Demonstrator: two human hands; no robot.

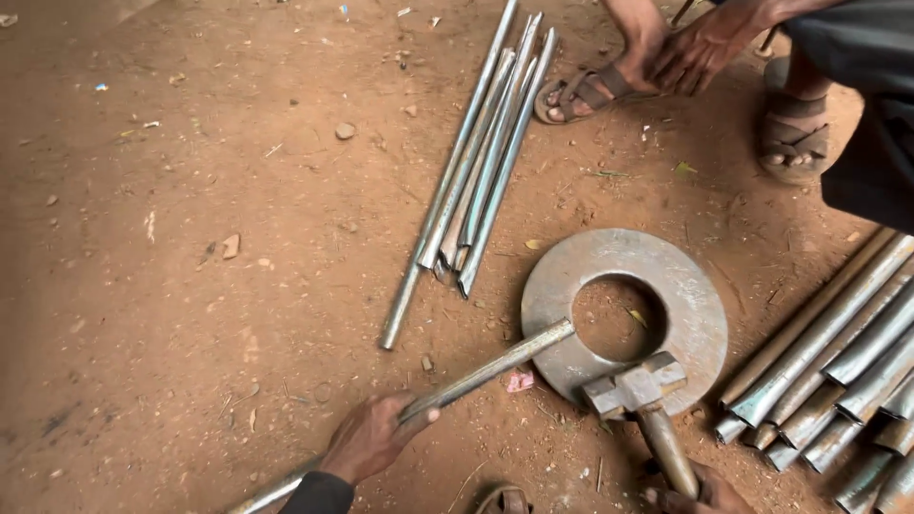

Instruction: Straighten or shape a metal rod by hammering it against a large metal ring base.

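Observation:
My left hand (369,438) grips a long metal tube (481,371) whose far end rests on the rim of a heavy steel ring (690,295) lying flat on the dirt. My right hand (700,492), mostly cut off at the bottom edge, holds the wooden handle of a hammer (636,387). The hammer's steel head lies on the near rim of the ring, just right of the tube's end.
A bundle of several flattened metal tubes (481,157) lies on the red dirt beyond the ring. Another pile of tubes (838,371) lies at the right. A second person squats at the top right, hands (681,48) by sandalled feet (581,92). Small stones dot the ground.

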